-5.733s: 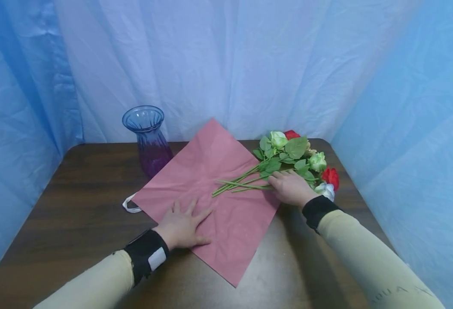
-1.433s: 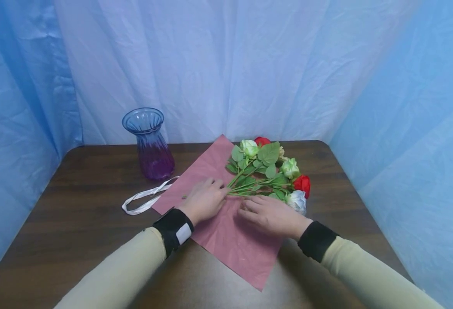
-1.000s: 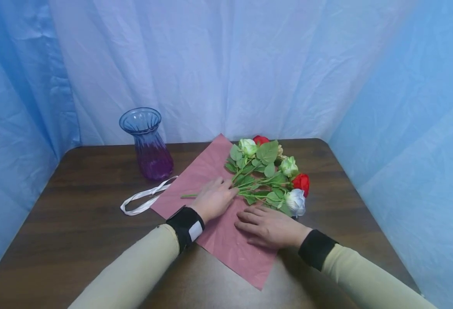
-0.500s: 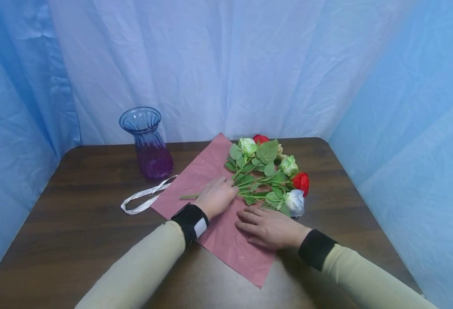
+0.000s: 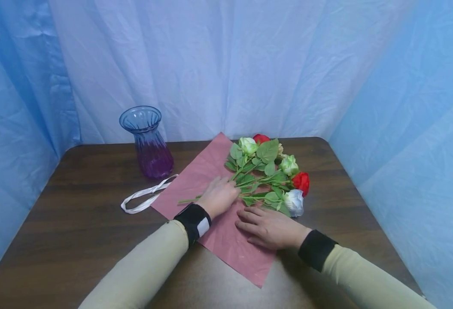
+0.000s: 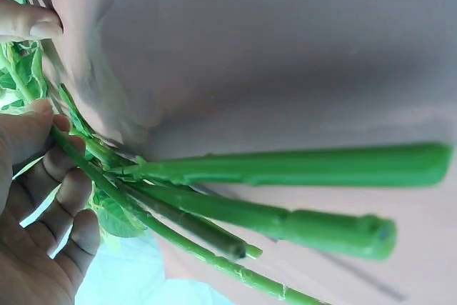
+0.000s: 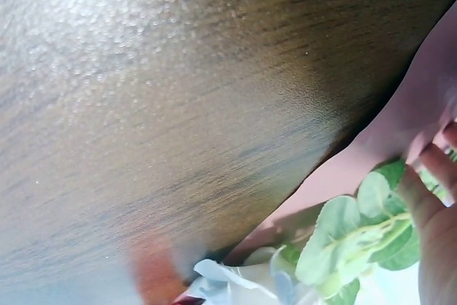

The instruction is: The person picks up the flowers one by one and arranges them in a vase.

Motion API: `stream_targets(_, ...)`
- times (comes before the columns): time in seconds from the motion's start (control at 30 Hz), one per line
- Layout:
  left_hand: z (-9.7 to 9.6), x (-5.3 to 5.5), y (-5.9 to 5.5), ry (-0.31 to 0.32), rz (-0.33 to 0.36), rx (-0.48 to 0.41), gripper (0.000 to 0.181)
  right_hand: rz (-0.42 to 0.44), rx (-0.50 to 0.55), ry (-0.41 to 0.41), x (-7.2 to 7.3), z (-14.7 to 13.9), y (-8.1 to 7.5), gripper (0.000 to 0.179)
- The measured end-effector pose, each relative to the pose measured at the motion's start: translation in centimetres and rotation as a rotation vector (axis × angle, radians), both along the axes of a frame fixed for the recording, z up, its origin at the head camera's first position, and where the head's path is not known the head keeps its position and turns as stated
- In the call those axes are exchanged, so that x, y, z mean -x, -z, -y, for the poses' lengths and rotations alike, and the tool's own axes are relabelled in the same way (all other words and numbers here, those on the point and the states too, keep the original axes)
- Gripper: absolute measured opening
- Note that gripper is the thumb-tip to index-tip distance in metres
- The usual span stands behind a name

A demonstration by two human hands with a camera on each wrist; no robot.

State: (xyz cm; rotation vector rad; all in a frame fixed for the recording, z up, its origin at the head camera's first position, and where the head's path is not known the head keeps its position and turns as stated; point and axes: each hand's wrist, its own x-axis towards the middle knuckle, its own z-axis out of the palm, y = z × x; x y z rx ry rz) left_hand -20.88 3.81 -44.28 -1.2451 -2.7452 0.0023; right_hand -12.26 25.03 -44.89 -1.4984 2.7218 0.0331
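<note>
In the head view a bunch of roses [image 5: 289,165], white-green, red and pale blue, lies with its leaves on a square of pink wrapping paper [image 5: 245,262]. My left hand [image 5: 219,197] holds the bunch by its stems, which cross beneath the palm. Up close in the left wrist view, thumb and fingers close round the green stems [image 6: 307,164], whose cut ends fan out. My right hand [image 5: 272,228] rests on the paper below the blooms, fingers extended. Leaves [image 7: 334,237] show beside that hand in the right wrist view.
A glass vase [image 5: 153,159], blue fading to purple, stands upright at the back left. Part of a white ribbon [image 5: 146,192] loops out from under the paper's left corner. The brown wooden table [image 5: 83,206] is surrounded by pale blue curtains [image 5: 195,64].
Over several seconds the roses shifted left onto the paper, and the paper slid right, exposing more ribbon. My left hand took the stems; my right left them for the paper. Lately almost nothing moves.
</note>
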Motion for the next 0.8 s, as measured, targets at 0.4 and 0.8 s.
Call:
stream_targets(0.4,0.9,0.4,-1.1,-0.083,0.073,-0.15,0.008,-0.021,0.002,-0.005,0.0,0.1,0.2,0.057)
stream_targets(0.8,2.1,0.6,-3.3,-0.146,0.09,-0.243,0.012,-0.098,0.048,-0.045,-0.2,0.0,0.5,0.052)
